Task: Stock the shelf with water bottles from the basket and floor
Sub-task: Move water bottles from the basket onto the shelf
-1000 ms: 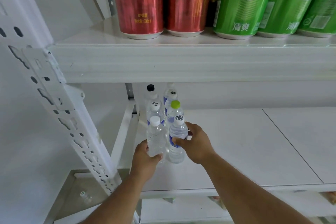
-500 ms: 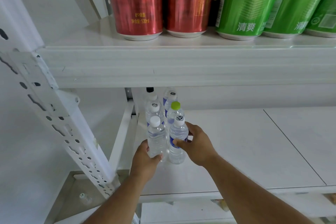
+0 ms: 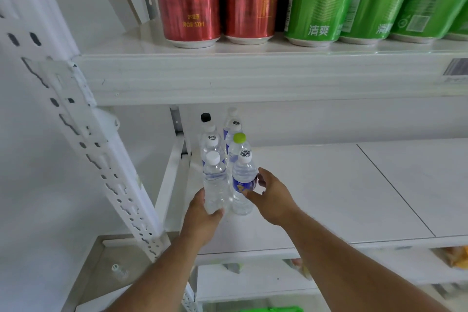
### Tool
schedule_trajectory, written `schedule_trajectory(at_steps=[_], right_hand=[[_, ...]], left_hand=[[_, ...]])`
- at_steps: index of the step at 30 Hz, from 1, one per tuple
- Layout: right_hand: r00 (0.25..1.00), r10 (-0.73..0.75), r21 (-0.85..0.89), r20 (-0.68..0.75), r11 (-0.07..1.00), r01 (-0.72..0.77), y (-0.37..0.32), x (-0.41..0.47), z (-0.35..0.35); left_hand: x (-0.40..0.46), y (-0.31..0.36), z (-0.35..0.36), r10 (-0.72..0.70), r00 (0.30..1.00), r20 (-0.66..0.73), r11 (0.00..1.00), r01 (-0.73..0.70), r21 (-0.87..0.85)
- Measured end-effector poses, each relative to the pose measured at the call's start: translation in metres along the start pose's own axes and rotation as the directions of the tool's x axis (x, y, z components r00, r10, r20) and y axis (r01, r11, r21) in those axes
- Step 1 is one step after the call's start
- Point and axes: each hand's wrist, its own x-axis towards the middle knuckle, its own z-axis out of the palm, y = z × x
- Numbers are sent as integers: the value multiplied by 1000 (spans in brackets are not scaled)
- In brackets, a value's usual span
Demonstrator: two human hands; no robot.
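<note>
On the white lower shelf (image 3: 329, 197), several water bottles stand in two short rows at the left end. My left hand (image 3: 202, 220) grips the base of a clear white-capped bottle (image 3: 215, 180) at the front of the left row. My right hand (image 3: 274, 197) curls loosely around a blue-labelled bottle (image 3: 243, 180) at the front of the right row, with the thumb in front and the fingers behind. That bottle stands upright on the shelf. Behind them are a green-capped bottle (image 3: 239, 142) and a black-capped bottle (image 3: 206, 119).
Red cans (image 3: 190, 2) and green cans (image 3: 321, 0) fill the upper shelf (image 3: 228, 78). A perforated white upright (image 3: 101, 159) slants down at the left. One small bottle (image 3: 119, 271) lies on the floor. A green basket edge (image 3: 271, 309) shows at the bottom.
The view has dipped slightly. Both hands stay on the front two bottles, and my right hand's grip looks looser than before.
</note>
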Motion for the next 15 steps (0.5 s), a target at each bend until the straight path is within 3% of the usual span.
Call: schedule_trajectory(at_steps=[7,15], right_hand=[[988,146,-267,38,955,-131,-3,-55,6],[979,40,-609,200,788,92,8,-120,-5]], left_hand=[[-49,8,-9,19,999,35,973,-26,229],[-118,23,-11,80,989,124,810,-137,570]])
